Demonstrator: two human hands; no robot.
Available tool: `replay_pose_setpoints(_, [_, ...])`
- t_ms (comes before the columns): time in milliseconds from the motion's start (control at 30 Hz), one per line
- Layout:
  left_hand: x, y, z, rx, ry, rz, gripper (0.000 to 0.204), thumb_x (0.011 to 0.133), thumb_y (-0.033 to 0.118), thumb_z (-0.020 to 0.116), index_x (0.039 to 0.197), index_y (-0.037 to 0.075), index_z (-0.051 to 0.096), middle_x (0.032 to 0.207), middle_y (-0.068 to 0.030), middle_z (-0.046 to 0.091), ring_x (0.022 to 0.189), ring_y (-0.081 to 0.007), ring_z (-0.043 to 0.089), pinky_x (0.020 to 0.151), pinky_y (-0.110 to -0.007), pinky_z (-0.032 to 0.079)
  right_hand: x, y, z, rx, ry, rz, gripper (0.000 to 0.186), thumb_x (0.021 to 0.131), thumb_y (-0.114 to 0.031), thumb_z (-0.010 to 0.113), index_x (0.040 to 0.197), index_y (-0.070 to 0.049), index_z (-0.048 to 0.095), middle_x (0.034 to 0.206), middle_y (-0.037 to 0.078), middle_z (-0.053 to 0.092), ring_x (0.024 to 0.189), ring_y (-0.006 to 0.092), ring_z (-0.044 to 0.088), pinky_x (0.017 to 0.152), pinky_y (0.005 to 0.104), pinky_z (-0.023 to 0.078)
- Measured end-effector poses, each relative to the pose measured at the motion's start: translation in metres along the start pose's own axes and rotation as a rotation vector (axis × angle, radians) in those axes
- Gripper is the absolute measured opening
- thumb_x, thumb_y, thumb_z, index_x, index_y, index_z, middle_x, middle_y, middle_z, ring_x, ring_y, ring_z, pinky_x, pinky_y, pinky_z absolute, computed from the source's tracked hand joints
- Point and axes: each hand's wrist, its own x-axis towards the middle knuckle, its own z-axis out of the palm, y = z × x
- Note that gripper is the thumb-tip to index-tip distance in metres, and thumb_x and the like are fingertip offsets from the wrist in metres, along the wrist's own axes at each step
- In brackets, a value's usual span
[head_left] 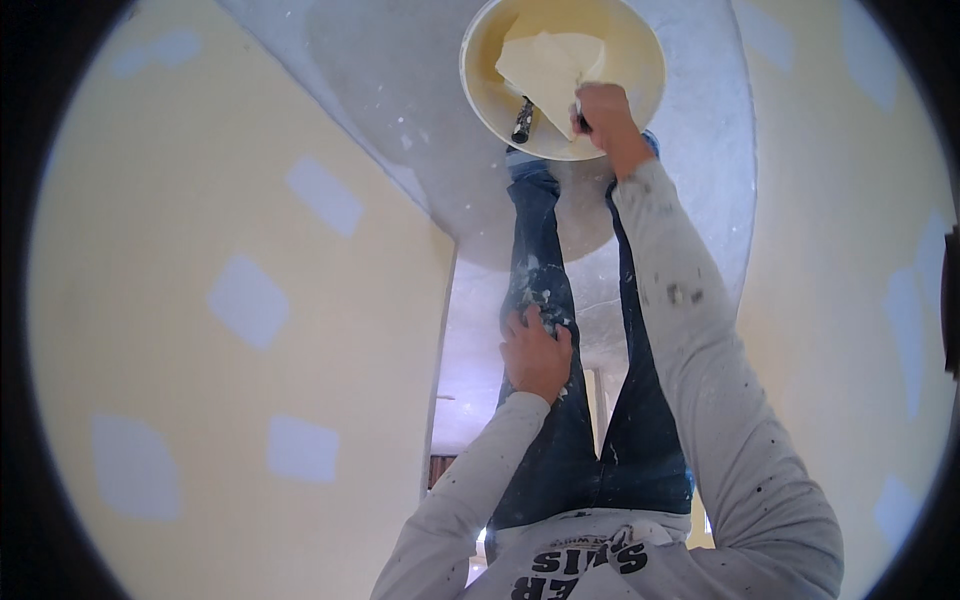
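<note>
A round cream bucket (474, 105) stands on the floor at the far end of the view. Soft off-white filling compound (550, 62) lies inside it. My right hand (605, 115) reaches over the near right rim, fingers closed around the dark handle (584, 122) of a tool. Its working end is hard to tell from the compound. Beside that hand, a second black handle (522, 120), flecked with white, leans against the bucket's inner wall. My left hand (538, 352) rests on my left trouser leg (540, 270), fingers spread over white smears there.
The grey floor (400, 110) is spattered with white specks. Along the left runs a pale yellow wall (190, 380) with several light patches, ending at a corner (452, 240). Another patched wall (830, 260) rises on the right. My feet stand just behind the bucket's near rim.
</note>
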Motion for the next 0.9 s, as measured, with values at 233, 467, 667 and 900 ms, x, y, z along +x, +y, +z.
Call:
replay_pose_setpoints(233, [0.013, 0.003, 0.017, 0.014, 0.01, -0.046, 0.059, 0.096, 0.037, 0.071, 0.143, 0.003, 0.058, 0.144, -0.0267, 0.055, 0.131, -0.0476, 0.059, 0.105, -0.058, 0.051, -0.032, -0.003, 0.007, 0.079, 0.019, 0.004, 0.007, 0.104, -0.009, 0.061, 0.098, -0.005, 0.061, 0.074, 0.009, 0.06, 0.057, 0.0223, 0.06, 0.048, 0.0365, 0.046])
replay_pose_setpoints(467, [0.022, 0.007, 0.009, 0.089, -0.001, 0.031, 0.06, 0.096, 0.037, 0.071, 0.144, 0.003, 0.057, 0.144, -0.0272, 0.055, 0.131, -0.0474, 0.059, 0.106, -0.058, 0.051, -0.033, -0.02, -0.012, -0.005, 0.124, -0.042, 0.005, 0.09, -0.011, 0.075, 0.091, -0.007, 0.076, 0.069, 0.009, 0.068, 0.056, 0.0245, 0.067, 0.049, 0.0391, 0.053])
replay_pose_setpoints(667, [0.021, 0.004, 0.023, 0.098, 0.035, 0.0, 0.061, 0.096, 0.038, 0.071, 0.143, 0.003, 0.057, 0.143, -0.0273, 0.056, 0.13, -0.0478, 0.06, 0.106, -0.058, 0.051, -0.09, -0.037, 0.001, 0.215, 0.137, 0.114, 0.009, 0.101, -0.011, 0.064, 0.1, -0.004, 0.071, 0.073, 0.008, 0.065, 0.053, 0.0221, 0.061, 0.046, 0.0387, 0.047])
replay_pose_setpoints(900, [0.017, 0.006, 0.017, 0.153, 0.088, 0.036, 0.06, 0.095, 0.037, 0.071, 0.142, 0.002, 0.057, 0.141, -0.0283, 0.058, 0.129, -0.0486, 0.061, 0.104, -0.06, 0.053, -0.024, 0.001, -0.003, -0.951, -0.009, -0.271, 0.008, 0.081, -0.018, 0.082, 0.081, -0.011, 0.082, 0.08, 0.011, 0.077, 0.075, 0.0262, 0.075, 0.063, 0.0434, 0.057])
